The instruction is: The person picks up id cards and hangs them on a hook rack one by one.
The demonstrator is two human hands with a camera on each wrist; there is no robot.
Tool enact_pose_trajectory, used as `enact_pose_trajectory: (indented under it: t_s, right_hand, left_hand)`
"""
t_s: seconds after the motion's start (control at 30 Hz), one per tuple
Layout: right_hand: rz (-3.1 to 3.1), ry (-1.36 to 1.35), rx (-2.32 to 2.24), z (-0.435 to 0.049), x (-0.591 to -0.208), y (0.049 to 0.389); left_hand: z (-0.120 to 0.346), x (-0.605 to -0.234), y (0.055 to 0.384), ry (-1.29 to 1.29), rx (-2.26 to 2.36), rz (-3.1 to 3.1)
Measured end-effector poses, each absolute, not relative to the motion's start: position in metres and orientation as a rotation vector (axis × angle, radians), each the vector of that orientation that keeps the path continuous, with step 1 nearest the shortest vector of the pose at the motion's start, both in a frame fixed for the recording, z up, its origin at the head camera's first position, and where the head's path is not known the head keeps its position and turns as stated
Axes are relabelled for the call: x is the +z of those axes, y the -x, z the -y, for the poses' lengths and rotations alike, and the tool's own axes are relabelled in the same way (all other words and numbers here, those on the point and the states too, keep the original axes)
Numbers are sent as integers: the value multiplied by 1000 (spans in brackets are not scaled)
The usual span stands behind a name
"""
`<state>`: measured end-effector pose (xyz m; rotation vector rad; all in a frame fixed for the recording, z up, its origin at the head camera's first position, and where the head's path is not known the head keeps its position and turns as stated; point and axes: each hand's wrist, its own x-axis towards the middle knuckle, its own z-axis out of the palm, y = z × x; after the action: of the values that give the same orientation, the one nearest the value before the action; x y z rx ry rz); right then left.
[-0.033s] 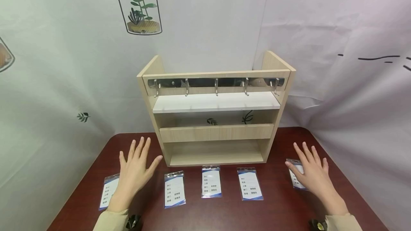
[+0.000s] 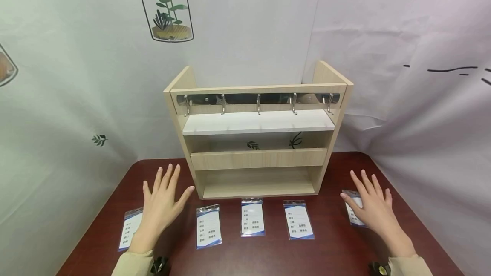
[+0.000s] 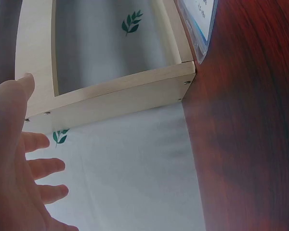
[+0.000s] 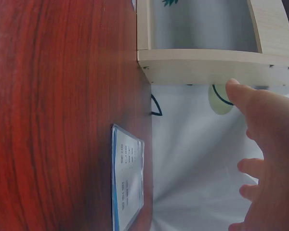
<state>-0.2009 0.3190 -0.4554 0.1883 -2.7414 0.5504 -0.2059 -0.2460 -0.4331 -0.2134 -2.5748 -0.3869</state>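
Note:
My left hand (image 2: 161, 203) is held with fingers spread above the left end of the table, partly covering a name badge (image 2: 128, 230) in a clear plastic sleeve. At the other end my right hand (image 2: 377, 212), also spread and holding nothing, hides part of another badge (image 2: 354, 213). Between the hands lie three more badges: one on the left (image 2: 209, 227), one in the middle (image 2: 252, 218) and one on the right (image 2: 298, 221). In the right wrist view, a badge (image 4: 129, 178) lies flat on the table, below and apart from the hand.
Behind the badges stands a pale wooden rack (image 2: 258, 159) with a white shelf (image 2: 258, 122). A metal rail across its top carries several hooks (image 2: 258, 103). The dark red table (image 2: 264, 259) meets a white printed cloth (image 2: 96, 97) at the back and sides.

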Motion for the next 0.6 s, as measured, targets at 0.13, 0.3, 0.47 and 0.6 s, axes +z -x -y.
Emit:
enact_pose_trajectory:
  t_s: [0.13, 0.3, 0.47, 0.6]
  right_hand:
    - [2739, -190, 538, -319, -455, 201]
    - [2732, -187, 534, -319, -454, 200]
    - [2702, -198, 568, -320, -452, 199]
    - [2656, -210, 591, -321, -447, 200]
  left_hand:
    - [246, -433, 205, 216, -393, 2571]
    - [246, -432, 203, 210, -400, 2567]
    - [246, -429, 202, 202, -426, 2541]
    - [247, -424, 203, 206, -473, 2503]
